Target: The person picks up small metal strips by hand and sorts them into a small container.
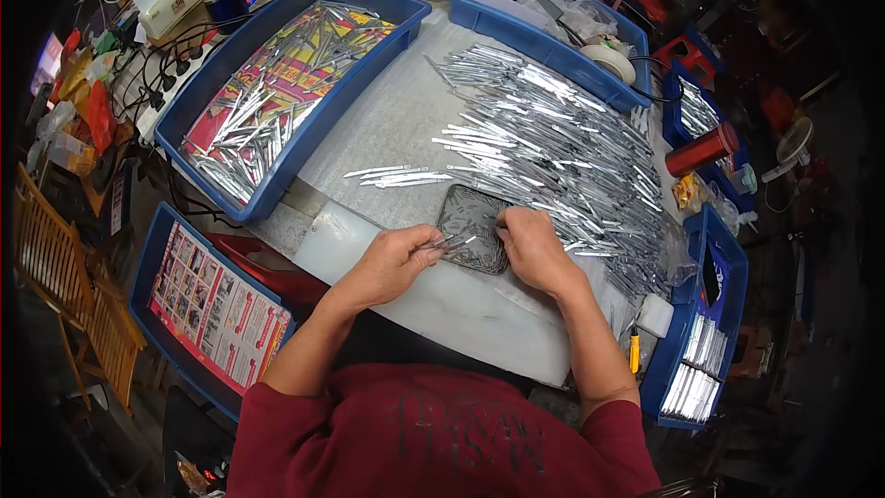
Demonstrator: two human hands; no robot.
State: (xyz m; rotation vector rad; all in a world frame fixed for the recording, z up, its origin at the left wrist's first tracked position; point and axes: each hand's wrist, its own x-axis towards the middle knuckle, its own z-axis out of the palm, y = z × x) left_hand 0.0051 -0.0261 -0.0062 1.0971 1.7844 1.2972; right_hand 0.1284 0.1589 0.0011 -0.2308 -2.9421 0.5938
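Observation:
In front of me a small dark tray (475, 268) holds many tiny dark pieces, too small to name. My left hand (398, 263) is at its left side, thumb and fingers pinched on thin metal strips (455, 243) that reach over the tray. At the tray's right rim my right hand (536, 244) is closed in a pinch; whatever its fingertips hold is hidden. Beyond and to the right spreads a large heap of thin silver metal strips (553, 143). A few loose strips (396, 176) lie side by side left of the heap.
Far left, a blue bin (330, 120) contains scattered strips. Another blue bin (599, 74), with plastic bags and a tape roll, is at the back. Right, a blue bin (659, 378) holds stacked strips, near a yellow-handled tool (634, 350). A white block (339, 242) covers the table's front-left edge.

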